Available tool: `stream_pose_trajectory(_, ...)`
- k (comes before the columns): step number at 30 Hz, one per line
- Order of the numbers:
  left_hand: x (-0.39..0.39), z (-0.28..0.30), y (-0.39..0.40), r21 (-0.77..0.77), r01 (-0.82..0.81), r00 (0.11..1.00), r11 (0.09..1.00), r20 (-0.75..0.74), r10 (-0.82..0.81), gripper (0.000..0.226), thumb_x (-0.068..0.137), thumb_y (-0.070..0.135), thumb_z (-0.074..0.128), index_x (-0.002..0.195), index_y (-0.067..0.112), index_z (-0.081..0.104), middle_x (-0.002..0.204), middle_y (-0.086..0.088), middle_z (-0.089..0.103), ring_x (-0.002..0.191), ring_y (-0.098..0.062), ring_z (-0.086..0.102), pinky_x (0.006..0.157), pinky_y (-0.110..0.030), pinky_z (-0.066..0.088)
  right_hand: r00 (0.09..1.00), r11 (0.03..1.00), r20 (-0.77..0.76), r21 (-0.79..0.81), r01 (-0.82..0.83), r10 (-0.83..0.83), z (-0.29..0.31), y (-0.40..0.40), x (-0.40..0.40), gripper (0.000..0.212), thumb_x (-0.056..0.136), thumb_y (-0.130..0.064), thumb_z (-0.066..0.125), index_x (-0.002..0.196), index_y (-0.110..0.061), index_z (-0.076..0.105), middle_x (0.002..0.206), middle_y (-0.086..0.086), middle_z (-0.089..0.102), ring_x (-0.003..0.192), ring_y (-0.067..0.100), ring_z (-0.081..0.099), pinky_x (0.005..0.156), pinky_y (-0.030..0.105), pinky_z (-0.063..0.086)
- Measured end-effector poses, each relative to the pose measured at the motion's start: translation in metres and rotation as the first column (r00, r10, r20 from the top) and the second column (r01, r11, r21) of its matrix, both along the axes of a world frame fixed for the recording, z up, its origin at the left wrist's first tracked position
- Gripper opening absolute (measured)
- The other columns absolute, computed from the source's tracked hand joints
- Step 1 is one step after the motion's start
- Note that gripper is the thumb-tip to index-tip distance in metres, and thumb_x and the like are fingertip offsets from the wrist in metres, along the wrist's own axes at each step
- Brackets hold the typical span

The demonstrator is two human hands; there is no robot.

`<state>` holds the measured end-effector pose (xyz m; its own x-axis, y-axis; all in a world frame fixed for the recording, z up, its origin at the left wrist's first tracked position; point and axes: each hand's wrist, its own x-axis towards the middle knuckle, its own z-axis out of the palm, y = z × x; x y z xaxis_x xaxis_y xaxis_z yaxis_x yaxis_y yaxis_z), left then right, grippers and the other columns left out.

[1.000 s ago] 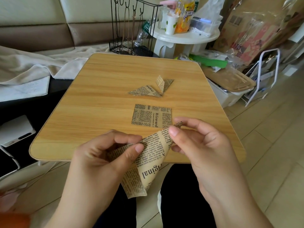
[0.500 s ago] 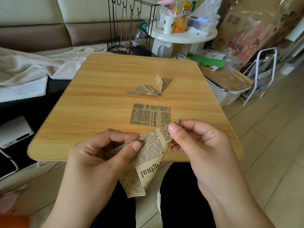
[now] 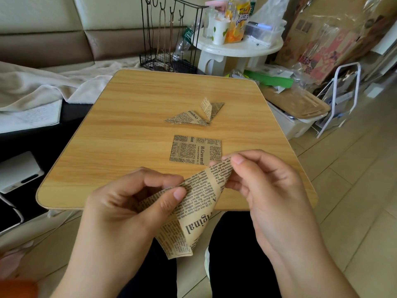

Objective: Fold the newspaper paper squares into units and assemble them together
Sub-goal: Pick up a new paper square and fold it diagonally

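Little has changed: both our left hand (image 3: 129, 203) and right hand (image 3: 266, 190) still pinch the half-folded paper square (image 3: 193, 203) at the table's (image 3: 90, 160) near edge; the crease remains unpressed.

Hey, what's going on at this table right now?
A person is folding a newspaper-print paper square in the air at the near edge of the wooden table, left hand and right hand each pinching a side. One flat square lies on the table, with folded units beyond it.
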<state>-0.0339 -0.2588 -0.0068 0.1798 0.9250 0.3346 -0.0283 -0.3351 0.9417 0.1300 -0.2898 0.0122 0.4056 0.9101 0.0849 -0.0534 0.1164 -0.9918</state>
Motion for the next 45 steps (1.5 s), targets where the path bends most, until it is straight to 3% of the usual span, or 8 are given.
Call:
stream_pose_trajectory(5, -0.001, 0.002, -0.001, 0.007, -0.003, 1.000, 1.000, -0.003, 0.003, 0.016, 0.063, 0.037, 0.073, 0.078, 0.034, 0.075, 0.078, 0.007, 0.072, 0.076, -0.010, 0.069, 0.068, -0.016, 0.052, 0.999, 1.000, -0.038, 0.019, -0.014, 0.015, 0.000, 0.001, -0.001, 0.019, 0.077, -0.021, 0.057, 0.066, -0.024, 0.072, 0.079, 0.008, 0.074, 0.085, 0.031, 0.069, 0.075, 0.042, 0.055)
stream_pose_trajectory(9, -0.003, 0.002, 0.001, 0.023, -0.022, 1.000, 1.000, -0.016, 0.022, 0.014, 0.063, 0.037, 0.073, 0.077, 0.035, 0.074, 0.078, 0.009, 0.072, 0.076, -0.008, 0.068, 0.069, -0.015, 0.052, 0.996, 0.997, -0.036, -0.021, -0.080, 0.079, 0.002, -0.004, 0.000, 0.016, 0.066, -0.038, 0.070, 0.073, -0.024, 0.073, 0.078, 0.002, 0.074, 0.076, 0.015, 0.068, 0.073, 0.032, 0.055)
stream_pose_trajectory(14, -0.003, 0.003, 0.001, 0.024, -0.011, 1.000, 1.000, -0.026, 0.011, 0.014, 0.065, 0.038, 0.073, 0.079, 0.037, 0.074, 0.079, 0.011, 0.072, 0.076, -0.004, 0.067, 0.069, -0.012, 0.051, 0.996, 0.996, 0.007, -0.010, -0.091, 0.091, 0.006, -0.007, 0.001, 0.015, 0.069, -0.022, 0.072, 0.069, -0.008, 0.065, 0.062, -0.003, 0.067, 0.059, 0.002, 0.061, 0.065, 0.016, 0.051)
stream_pose_trajectory(21, -0.009, 0.010, 0.001, -0.089, -0.025, 1.000, 0.996, 0.006, 0.026, 0.020, 0.057, 0.029, 0.085, 0.073, 0.035, 0.075, 0.072, 0.008, 0.070, 0.067, -0.001, 0.065, 0.060, -0.012, 0.052, 0.991, 0.991, -0.009, 0.005, -0.133, 0.133, 0.002, -0.006, 0.003, 0.008, 0.072, -0.020, 0.069, 0.069, -0.014, 0.073, 0.065, 0.001, 0.070, 0.062, 0.005, 0.063, 0.062, 0.015, 0.050)
stream_pose_trajectory(24, -0.009, 0.014, 0.002, -0.130, 0.104, 0.994, 0.986, 0.036, -0.100, 0.020, 0.061, 0.030, 0.084, 0.079, 0.032, 0.076, 0.076, 0.006, 0.071, 0.070, -0.002, 0.066, 0.061, -0.013, 0.052, 0.995, 0.995, -0.004, 0.006, -0.104, 0.104, -0.003, -0.005, 0.005, 0.007, 0.070, -0.027, 0.075, 0.072, -0.020, 0.075, 0.069, 0.002, 0.071, 0.066, 0.010, 0.064, 0.063, 0.020, 0.050)
stream_pose_trajectory(29, -0.011, 0.013, 0.004, -0.175, 0.157, 0.987, 0.972, 0.010, -0.158, 0.029, 0.058, 0.031, 0.084, 0.085, 0.034, 0.075, 0.084, 0.005, 0.073, 0.079, -0.009, 0.069, 0.069, -0.020, 0.055, 0.999, 0.999, 0.008, 0.018, -0.043, 0.042, -0.007, -0.003, 0.006, 0.045, 0.053, -0.056, 0.081, 0.079, -0.020, 0.076, 0.075, 0.003, 0.073, 0.070, 0.014, 0.065, 0.066, 0.022, 0.052)
stream_pose_trajectory(33, -0.010, 0.015, 0.003, -0.179, 0.122, 0.992, 0.976, -0.002, -0.124, 0.024, 0.061, 0.031, 0.074, 0.084, 0.035, 0.075, 0.085, 0.002, 0.074, 0.079, -0.016, 0.071, 0.071, -0.029, 0.058, 0.999, 0.999, -0.022, 0.028, -0.035, 0.035, -0.008, -0.002, 0.006, 0.046, 0.050, -0.057, 0.081, 0.077, -0.021, 0.076, 0.073, 0.002, 0.072, 0.068, 0.012, 0.064, 0.065, 0.022, 0.052)
stream_pose_trajectory(45, -0.009, 0.018, 0.003, -0.252, 0.107, 0.994, 0.962, 0.052, -0.097, 0.026, 0.056, 0.027, 0.080, 0.081, 0.026, 0.075, 0.081, 0.002, 0.074, 0.074, -0.016, 0.070, 0.069, -0.027, 0.058, 0.996, 0.997, -0.054, 0.011, -0.071, 0.071, -0.005, -0.004, 0.004, 0.038, 0.050, -0.053, 0.080, 0.073, -0.023, 0.076, 0.074, 0.001, 0.073, 0.069, 0.011, 0.065, 0.067, 0.025, 0.054)
